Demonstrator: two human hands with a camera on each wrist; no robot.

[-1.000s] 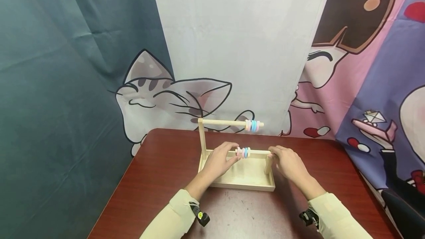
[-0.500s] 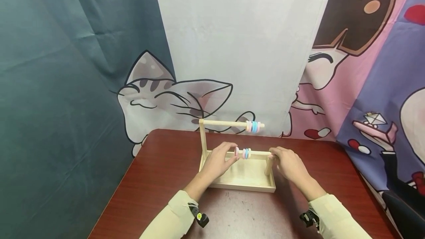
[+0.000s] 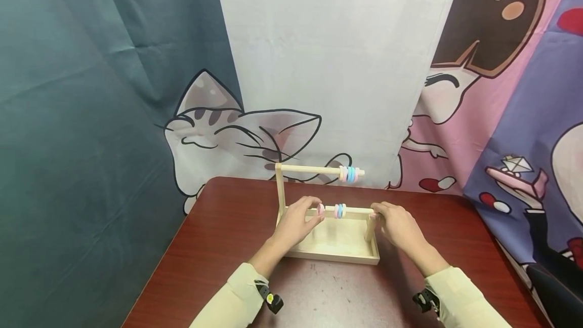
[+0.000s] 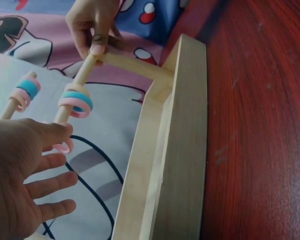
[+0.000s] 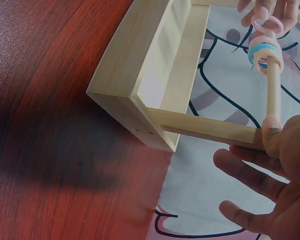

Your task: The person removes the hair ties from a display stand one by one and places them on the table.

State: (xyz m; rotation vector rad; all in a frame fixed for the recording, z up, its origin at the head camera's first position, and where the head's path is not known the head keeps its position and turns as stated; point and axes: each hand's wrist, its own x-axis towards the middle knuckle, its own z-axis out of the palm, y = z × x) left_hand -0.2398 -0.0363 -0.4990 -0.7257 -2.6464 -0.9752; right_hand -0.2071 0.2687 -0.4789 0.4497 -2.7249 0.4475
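Observation:
A pale wooden tray [image 3: 332, 254] carries a high rear rod [image 3: 309, 169] and a lower front rod [image 3: 357, 210]. My left hand [image 3: 315, 211] pinches one pink ring [image 3: 321, 209] by thumb and finger, left of the pink and blue rings [image 3: 339, 210] still on the lower rod. The left wrist view shows that ring [image 4: 64, 146] just past the visible rod; whether it is still threaded I cannot tell. My right hand [image 3: 376, 211] pinches the lower rod's right end [image 4: 92, 50] above its short post [image 5: 210, 131]. More pink and blue rings [image 3: 349, 174] sit near the rear rod's free end.
The tray stands at the far middle of a dark red table [image 3: 218, 247]. Behind it hang printed curtains with a cat drawing [image 3: 218, 130]. The table's far edge lies just behind the tall left post [image 3: 280, 191]. Bare tabletop lies to either side and in front.
My left hand has drawn the single pink ring leftward along the lower rod, opening a gap from the other rings. The right hand has stayed on the rod's end.

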